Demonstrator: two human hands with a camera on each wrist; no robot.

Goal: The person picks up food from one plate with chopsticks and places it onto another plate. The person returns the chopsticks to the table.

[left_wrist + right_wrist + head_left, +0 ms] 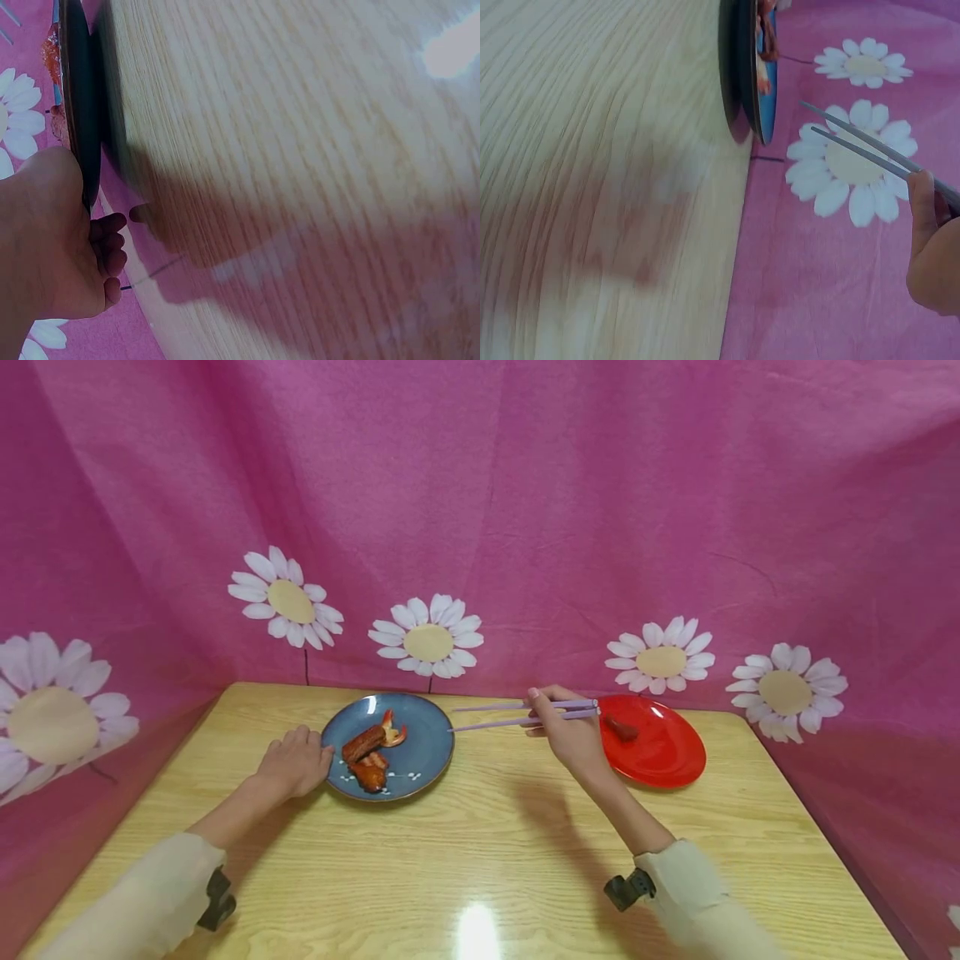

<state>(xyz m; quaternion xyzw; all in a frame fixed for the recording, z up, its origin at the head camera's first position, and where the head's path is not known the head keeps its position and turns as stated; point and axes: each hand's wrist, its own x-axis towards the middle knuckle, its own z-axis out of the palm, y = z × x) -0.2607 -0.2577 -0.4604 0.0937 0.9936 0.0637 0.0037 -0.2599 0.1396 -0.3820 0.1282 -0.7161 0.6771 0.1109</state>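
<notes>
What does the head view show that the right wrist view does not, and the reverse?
Only the head view shows the red plate and the reddish-brown piece on it.
Only the right wrist view shows the blue plate nearly edge-on, with its dark underside.
Both show the right hand holding chopsticks, that plate's food, table and flowered cloth.

One blue plate (427, 739) carries at least three food pieces (363, 743), overlap obscuring the exact number. Right of that plate: two chopsticks (495, 724), one right hand (572, 739), one red plate (671, 747), one brown morsel (621, 729). Left of it: one left hand (296, 764). Around it: six printed daisies (428, 643), including partial ones.
</notes>
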